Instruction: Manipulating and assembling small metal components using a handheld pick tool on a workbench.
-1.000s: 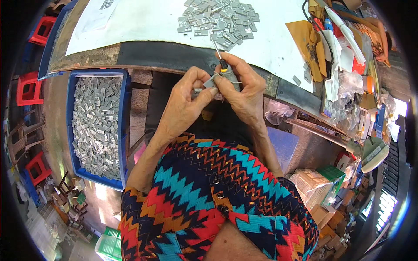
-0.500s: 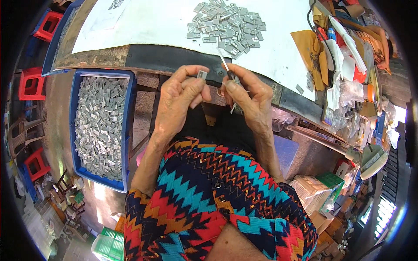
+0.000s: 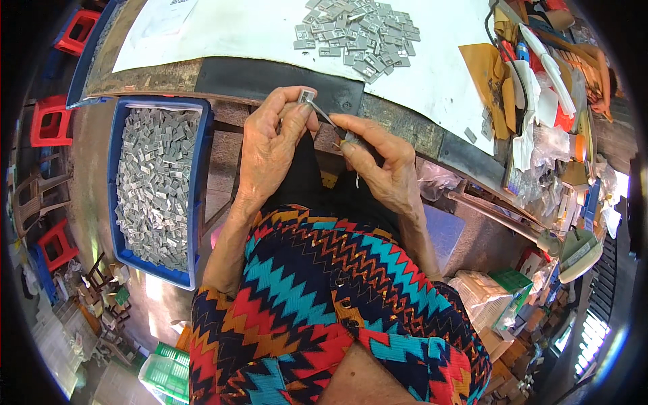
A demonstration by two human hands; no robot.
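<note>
My left hand (image 3: 273,148) is raised just in front of the table edge. Between its thumb and forefinger it pinches a small grey rectangular plastic part (image 3: 306,96) with a recess in its face. A slim hand tool with a narrow metal blade (image 3: 323,115) is gripped in my right hand (image 3: 381,158), its handle mostly hidden by the fingers and some pale, cloth-like wrapping. The blade's tip meets the lower right edge of the part, near my left thumb. Beyond both hands, a loose pile of similar grey parts (image 3: 361,34) lies on the white table covering (image 3: 250,34).
On the left below table height, a blue crate (image 3: 204,169) holds a mass of grey parts. Brown paper (image 3: 486,81), plastic bags and tools clutter the table's right end. A few loose parts (image 3: 470,135) lie near the front edge. Red stools (image 3: 50,121) stand far left.
My right hand has tipped the tool from pointing up to pointing left, bringing its blade onto the grey part. My left hand has risen slightly, still pinching the part.
</note>
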